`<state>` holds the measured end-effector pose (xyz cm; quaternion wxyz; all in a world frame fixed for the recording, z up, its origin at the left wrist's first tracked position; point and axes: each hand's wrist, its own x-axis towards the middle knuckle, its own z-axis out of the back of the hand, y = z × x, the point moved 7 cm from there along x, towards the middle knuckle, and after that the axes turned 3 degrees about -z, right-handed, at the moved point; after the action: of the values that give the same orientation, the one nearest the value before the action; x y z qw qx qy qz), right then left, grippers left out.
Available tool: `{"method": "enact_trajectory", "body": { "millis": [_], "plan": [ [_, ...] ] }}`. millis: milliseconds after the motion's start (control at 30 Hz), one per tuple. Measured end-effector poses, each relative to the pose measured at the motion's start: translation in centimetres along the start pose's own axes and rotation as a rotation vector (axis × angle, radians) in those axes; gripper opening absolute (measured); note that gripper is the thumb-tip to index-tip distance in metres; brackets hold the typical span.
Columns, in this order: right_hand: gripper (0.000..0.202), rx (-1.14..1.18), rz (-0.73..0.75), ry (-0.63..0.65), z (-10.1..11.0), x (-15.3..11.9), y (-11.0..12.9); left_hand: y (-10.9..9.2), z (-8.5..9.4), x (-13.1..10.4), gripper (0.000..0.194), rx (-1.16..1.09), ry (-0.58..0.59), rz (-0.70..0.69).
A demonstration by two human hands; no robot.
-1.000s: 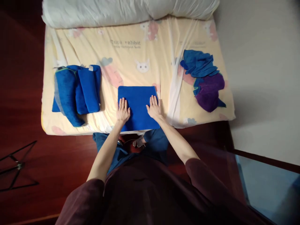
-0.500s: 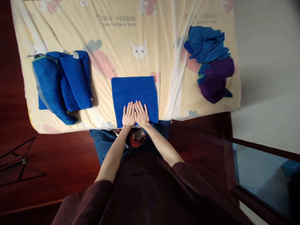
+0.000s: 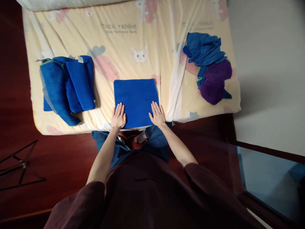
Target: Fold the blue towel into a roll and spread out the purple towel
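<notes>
A blue cloth (image 3: 137, 101) lies flat on the bed near its front edge, in front of me. My left hand (image 3: 118, 116) rests palm down over the cloth's near left corner, its fingers stretched out. On the near right corner lies my right hand (image 3: 157, 114), also flat with fingers extended. Neither hand grips anything. Rolled or folded blue cloths (image 3: 77, 84) lie together to the left. To the right is a crumpled pile with a blue cloth (image 3: 205, 49) above a purple one (image 3: 215, 82).
The bed has a yellow rabbit-print sheet (image 3: 143, 38). A pale padded object (image 3: 71, 3) crosses its far left edge. A black metal stand (image 3: 23, 165) is on the floor at left. A pale wall (image 3: 269, 63) rises at right.
My hands have slid apart from the cloth's near middle, the left hand to the left and the right hand to the right. The view has shifted slightly, showing the pale object at the top.
</notes>
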<state>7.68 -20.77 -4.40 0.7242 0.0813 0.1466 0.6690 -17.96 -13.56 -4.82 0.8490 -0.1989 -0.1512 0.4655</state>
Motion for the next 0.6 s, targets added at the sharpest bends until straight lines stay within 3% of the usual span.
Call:
{"method": "enact_trajectory", "body": {
  "millis": [233,433,600],
  "plan": [
    [0.071,0.007,0.001,0.007,-0.9,0.1,-0.1,0.3,-0.8,0.1,0.067,-0.015,0.009,0.028],
    [0.068,0.009,0.019,-0.047,-0.3,0.0,0.4,-0.3,0.0,0.0,0.066,-0.009,-0.021,0.016],
    [0.065,0.025,0.084,-0.056,-0.1,-3.3,0.3,-1.0,0.4,-3.2,0.067,0.001,-0.019,0.001]
  ]
}}
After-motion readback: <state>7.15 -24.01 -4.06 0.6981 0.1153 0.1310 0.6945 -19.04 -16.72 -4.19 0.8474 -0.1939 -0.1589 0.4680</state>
